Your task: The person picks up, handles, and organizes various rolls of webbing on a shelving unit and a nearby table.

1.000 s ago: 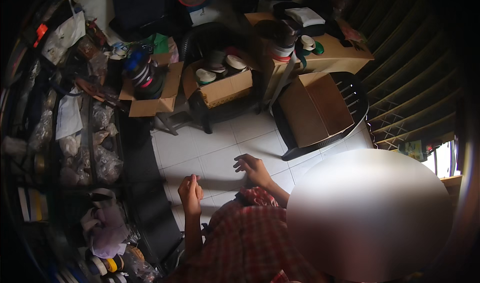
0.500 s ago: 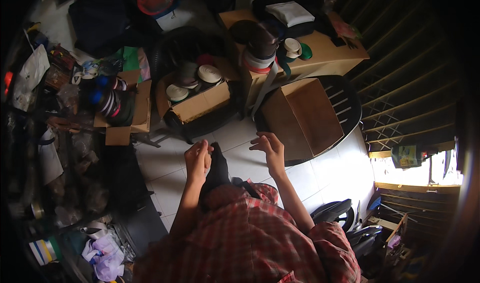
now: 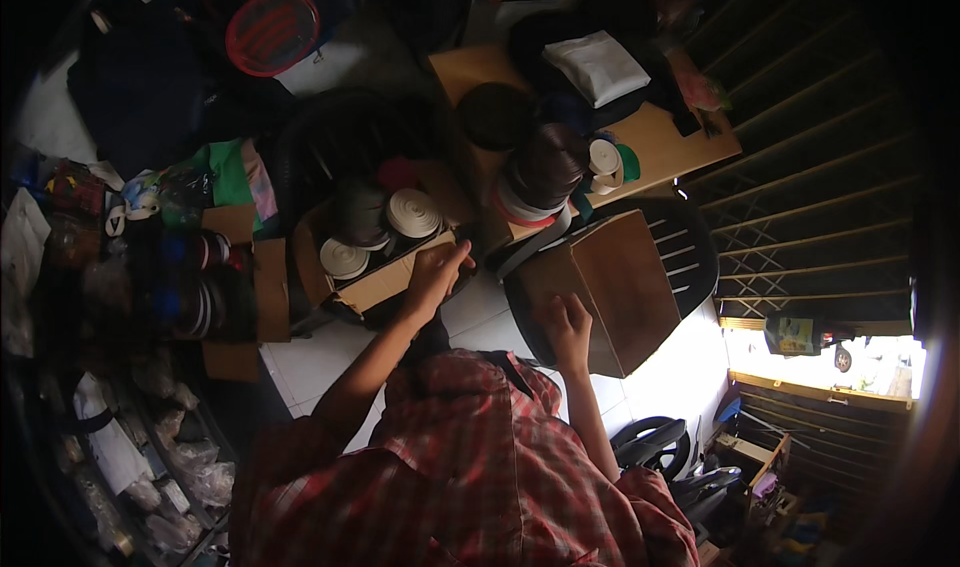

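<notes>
My left hand (image 3: pixel 438 272) is closed, its fingers drawn together, over the front right corner of a cardboard box (image 3: pixel 385 279). Whether anything lies inside its grip is hidden. That box holds cream webbing rolls (image 3: pixel 413 213) and a dark roll (image 3: pixel 358 219). With fingers curled, my right hand (image 3: pixel 568 333) appears in front of the left side of another open cardboard box (image 3: pixel 625 287); I cannot tell whether it touches. Its palm is hidden. The second box rests on a black slatted chair (image 3: pixel 680 257). No object shows sticking out of either hand.
On a wooden table (image 3: pixel 660 162) stand a stack of dark, white and red rolls (image 3: pixel 545 172), a small white roll (image 3: pixel 604 157) and a white packet (image 3: pixel 597 67). Another box (image 3: pixel 270 287) with striped rolls is at left. A motorbike (image 3: pixel 655 447) stands lower right.
My left hand has moved up and right to the roll-filled box. The right hand has shifted slightly right and lower, its fingers curling. The boxes and table sit lower in view.
</notes>
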The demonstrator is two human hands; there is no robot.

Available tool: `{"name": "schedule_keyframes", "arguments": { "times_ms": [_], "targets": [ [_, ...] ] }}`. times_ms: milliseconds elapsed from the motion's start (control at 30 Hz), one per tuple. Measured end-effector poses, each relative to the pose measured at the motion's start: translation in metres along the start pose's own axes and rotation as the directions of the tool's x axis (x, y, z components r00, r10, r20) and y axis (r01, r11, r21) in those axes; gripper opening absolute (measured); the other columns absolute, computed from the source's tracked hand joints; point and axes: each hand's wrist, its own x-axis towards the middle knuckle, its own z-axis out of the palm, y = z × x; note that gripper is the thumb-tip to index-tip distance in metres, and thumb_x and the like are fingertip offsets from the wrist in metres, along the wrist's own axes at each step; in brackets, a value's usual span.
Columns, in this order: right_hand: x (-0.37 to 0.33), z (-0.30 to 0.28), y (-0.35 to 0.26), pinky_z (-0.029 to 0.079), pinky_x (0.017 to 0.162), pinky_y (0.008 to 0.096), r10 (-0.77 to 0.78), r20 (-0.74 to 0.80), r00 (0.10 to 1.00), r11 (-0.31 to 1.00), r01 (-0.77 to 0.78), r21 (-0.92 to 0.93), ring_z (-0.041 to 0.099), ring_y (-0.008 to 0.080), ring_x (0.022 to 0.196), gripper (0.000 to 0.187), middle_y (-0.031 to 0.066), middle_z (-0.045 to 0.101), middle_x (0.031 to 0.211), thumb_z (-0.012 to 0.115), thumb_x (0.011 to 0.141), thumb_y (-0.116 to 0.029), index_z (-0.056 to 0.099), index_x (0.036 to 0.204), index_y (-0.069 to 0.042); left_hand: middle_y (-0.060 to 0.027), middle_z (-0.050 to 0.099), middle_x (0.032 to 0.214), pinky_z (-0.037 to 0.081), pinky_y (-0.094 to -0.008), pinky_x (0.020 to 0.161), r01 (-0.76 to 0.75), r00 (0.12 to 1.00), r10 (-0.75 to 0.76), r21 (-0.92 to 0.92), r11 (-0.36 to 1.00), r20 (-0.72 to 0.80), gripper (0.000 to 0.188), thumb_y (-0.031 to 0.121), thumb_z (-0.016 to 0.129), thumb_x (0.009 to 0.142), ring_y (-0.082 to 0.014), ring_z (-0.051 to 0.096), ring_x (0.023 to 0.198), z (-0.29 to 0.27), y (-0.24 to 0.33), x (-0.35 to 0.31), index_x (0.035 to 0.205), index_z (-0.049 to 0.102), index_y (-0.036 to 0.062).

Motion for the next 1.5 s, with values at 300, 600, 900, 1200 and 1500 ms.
{"name": "schedule_keyframes", "arguments": {
  "times_ms": [300,600,900,1200,1500],
  "targets": [
    [0.058,0.023,-0.015,0.052,0.078,0.0306,0.040,-0.042,0.998,0.999,-0.040,-0.010,0.067,0.0193,0.079,0.029,0.0121,0.066,0.085,0.052,0.096,-0.021,0.058,0.105,0.006,-0.0060,0.062,0.076,0.044,-0.0249,0.045,0.258,0.952,-0.282,-0.183,0.949,-0.120,0.028,0.031,0.055,0.092,-0.0135,0.055,0.050,-0.005,-0.042,0.232,0.107,0.057,0.0064],
    [0.122,0.004,-0.048,0.052,0.079,0.0332,0.051,-0.024,0.998,0.989,-0.047,0.141,0.066,0.0214,0.079,0.026,0.0135,0.065,0.087,0.050,0.097,-0.018,0.056,0.105,0.007,-0.0113,0.061,0.086,0.051,-0.0385,0.062,0.265,0.915,-0.342,-0.319,0.910,-0.215,0.053,0.047,0.064,0.083,-0.0232,0.063,0.072,-0.006,-0.087,0.375,0.112,0.052,0.0043],
    [0.192,-0.043,-0.073,0.050,0.078,0.0288,0.074,0.081,0.994,0.997,-0.075,0.018,0.066,0.0166,0.081,0.024,0.0111,0.068,0.083,0.047,0.098,-0.015,0.059,0.104,0.005,-0.0226,0.056,0.122,0.045,-0.0417,0.092,0.501,0.608,-0.391,-0.047,0.864,-0.691,0.079,0.060,0.064,0.077,-0.0324,0.057,0.110,0.064,-0.021,0.363,0.122,0.054,-0.0039],
    [0.230,-0.058,-0.078,0.048,0.078,0.0281,0.028,0.196,0.980,0.998,-0.039,0.049,0.065,0.0152,0.080,0.024,0.0099,0.068,0.082,0.048,0.097,-0.015,0.061,0.104,0.004,-0.0212,0.064,0.113,0.048,-0.0383,0.087,0.267,0.627,-0.222,-0.061,0.962,-0.747,0.056,0.031,0.082,0.070,-0.0281,0.062,0.103,0.012,-0.038,0.417,0.110,0.063,-0.0036],
    [0.261,-0.066,-0.082,0.051,0.071,0.0310,-0.333,0.218,0.917,0.877,0.386,-0.286,0.067,0.0227,0.079,0.014,0.0142,0.069,0.084,0.054,0.090,-0.003,0.063,0.098,0.003,-0.0163,0.067,0.108,0.048,-0.0335,0.085,0.005,0.730,0.148,0.222,0.975,-0.667,0.046,0.018,0.079,0.074,-0.0227,0.064,0.096,-0.007,0.057,0.375,0.111,0.062,-0.0054]
  ]
}}
